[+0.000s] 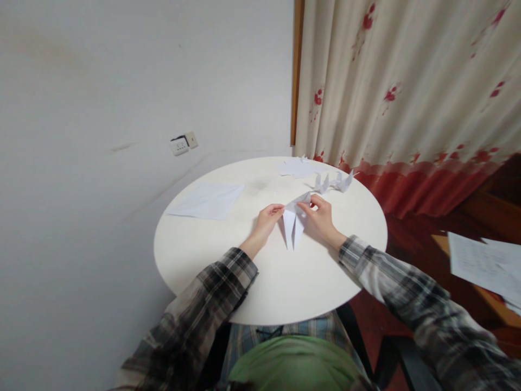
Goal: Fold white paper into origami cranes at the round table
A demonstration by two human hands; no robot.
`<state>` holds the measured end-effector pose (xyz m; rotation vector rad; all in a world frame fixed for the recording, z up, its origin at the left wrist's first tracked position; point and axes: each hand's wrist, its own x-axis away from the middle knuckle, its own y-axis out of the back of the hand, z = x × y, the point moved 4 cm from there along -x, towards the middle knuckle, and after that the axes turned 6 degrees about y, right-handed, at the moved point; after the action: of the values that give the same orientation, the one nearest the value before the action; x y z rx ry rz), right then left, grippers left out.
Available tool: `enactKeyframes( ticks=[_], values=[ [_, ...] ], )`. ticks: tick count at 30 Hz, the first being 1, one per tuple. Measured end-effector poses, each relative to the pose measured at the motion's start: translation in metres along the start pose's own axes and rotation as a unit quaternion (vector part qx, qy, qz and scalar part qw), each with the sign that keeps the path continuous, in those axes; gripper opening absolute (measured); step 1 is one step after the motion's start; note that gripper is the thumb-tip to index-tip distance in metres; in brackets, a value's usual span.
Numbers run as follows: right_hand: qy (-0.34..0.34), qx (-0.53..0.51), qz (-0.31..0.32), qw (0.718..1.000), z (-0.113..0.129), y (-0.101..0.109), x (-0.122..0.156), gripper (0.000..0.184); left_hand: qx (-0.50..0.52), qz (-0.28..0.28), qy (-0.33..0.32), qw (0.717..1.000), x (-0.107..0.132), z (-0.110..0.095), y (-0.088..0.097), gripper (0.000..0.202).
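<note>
Folded paper (289,221) is up between our hands, just above the near-middle of the white table (264,288), two narrow points aimed back toward us. Our left hand (266,220) is pinched on its left edge, thumb against fingers; our right hand (323,214) is clamped by the fingertips on the upper right part. Gripping opposite sides probably keeps the piece from twisting, and leaves both points free and the slit between them in plain sight. We can't tell whether the tips touch the tabletop. Two folded figures, one nearer (321,184) and one farther right (344,182), stand beyond our right hand, likely out of elbow range. Flat sheet (207,201) lies off left, so our working spot isn't crowded.
</note>
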<state>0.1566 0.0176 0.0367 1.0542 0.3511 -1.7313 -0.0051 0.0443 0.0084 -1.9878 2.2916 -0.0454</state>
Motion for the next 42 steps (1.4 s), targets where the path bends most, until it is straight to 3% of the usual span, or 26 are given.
enactKeyframes(
  ticks=[42],
  values=[
    [0.006, -0.011, 0.02, 1.0, 0.0006, -0.0018, -0.0002, 0.02, 0.008, 0.01, -0.036, 0.999, -0.0027, 0.0, 0.0013, 0.021]
  ],
)
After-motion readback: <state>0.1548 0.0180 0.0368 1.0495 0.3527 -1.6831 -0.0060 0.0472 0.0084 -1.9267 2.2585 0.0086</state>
